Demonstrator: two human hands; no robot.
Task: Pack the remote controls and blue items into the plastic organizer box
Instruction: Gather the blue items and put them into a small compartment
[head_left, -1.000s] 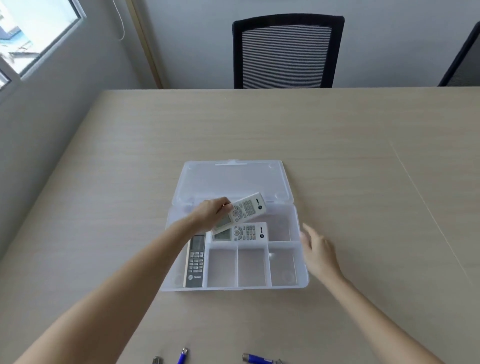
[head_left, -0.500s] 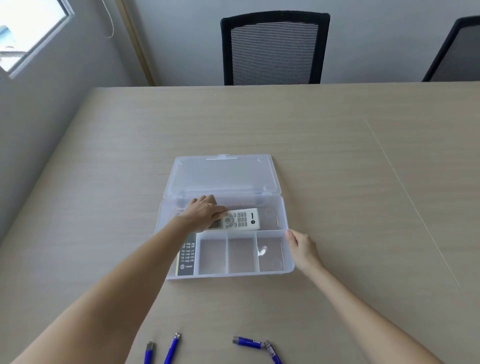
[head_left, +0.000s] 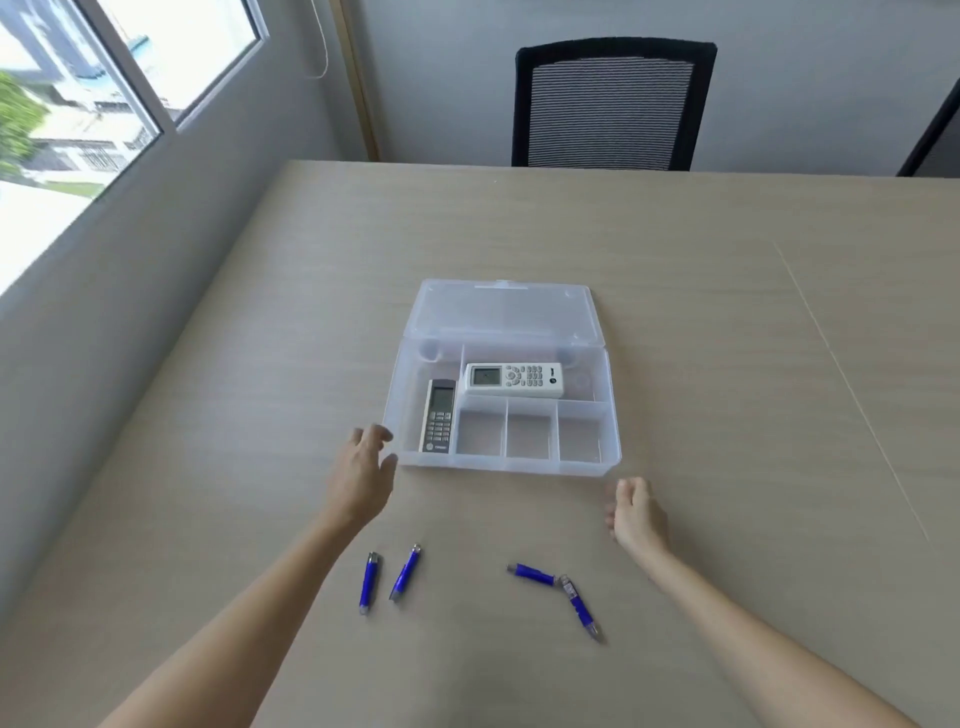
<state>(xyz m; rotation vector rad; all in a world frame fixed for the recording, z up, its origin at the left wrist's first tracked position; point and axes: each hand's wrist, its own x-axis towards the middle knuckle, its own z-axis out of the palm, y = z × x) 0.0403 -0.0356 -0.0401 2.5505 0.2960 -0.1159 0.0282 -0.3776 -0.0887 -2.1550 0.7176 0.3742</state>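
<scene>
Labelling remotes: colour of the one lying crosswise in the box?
White remote, grey buttons; head view.

Two remote controls (head_left: 513, 383) (head_left: 440, 423), four blue items (head_left: 370, 582) (head_left: 405, 573) (head_left: 532, 574) (head_left: 581, 608), one organizer box (head_left: 506, 462), one chair (head_left: 612, 104).

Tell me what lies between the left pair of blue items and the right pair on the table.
Nothing: in the head view only bare table separates the left pair of blue items from the right pair.
</scene>
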